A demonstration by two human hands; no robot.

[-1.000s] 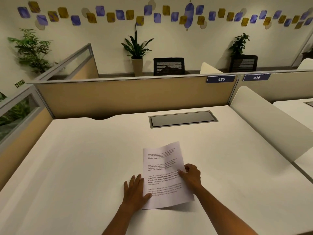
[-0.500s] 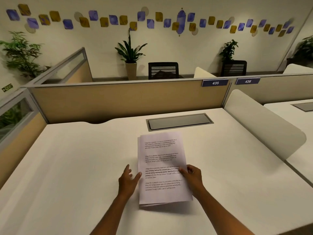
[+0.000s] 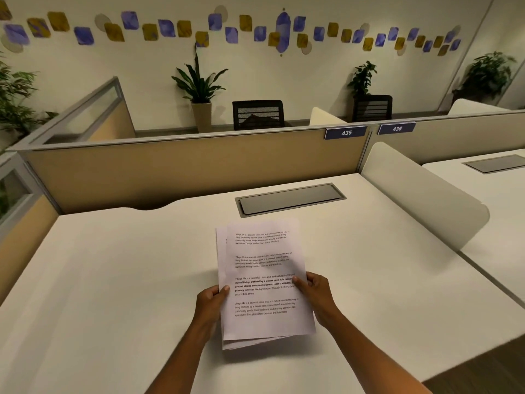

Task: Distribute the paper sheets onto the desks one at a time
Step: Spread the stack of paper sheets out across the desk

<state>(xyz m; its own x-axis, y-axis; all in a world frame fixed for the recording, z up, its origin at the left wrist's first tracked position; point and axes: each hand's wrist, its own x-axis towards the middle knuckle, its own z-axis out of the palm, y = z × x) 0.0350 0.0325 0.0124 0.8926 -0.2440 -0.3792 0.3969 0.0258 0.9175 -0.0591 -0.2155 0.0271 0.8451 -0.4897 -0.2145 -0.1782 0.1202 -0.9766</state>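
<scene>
Head view shows the thin stack of white printed paper sheets point(image 3: 265, 280) gripped by both hands above the broad off-white desk point(image 3: 113, 280). A second ago the left hand point(image 3: 211, 304) lay flat at the papers' left edge; half a second ago it was lifted just beside them; now its thumb is on top of the left edge with the fingers curled beneath. The right hand point(image 3: 315, 294) pinches the right edge, thumb on the printed face, much as before. The stack's lower edges fan slightly apart, and the top sheet sits offset to the right of those under it, so a sliver of lower sheets shows along the left.

That probably means the person is gathering the stack or freeing one sheet from it; no loose sheet lies on this desk that can be seen, so this desk's delivery looks not yet done. The neighbouring white desk point(image 3: 497, 191), beyond the rounded cream divider panel point(image 3: 426, 194), also shows no paper.

As for containers, only the recessed grey cable tray with its shut lid point(image 3: 289, 199) is set into the desk; its contents are hidden.
</scene>
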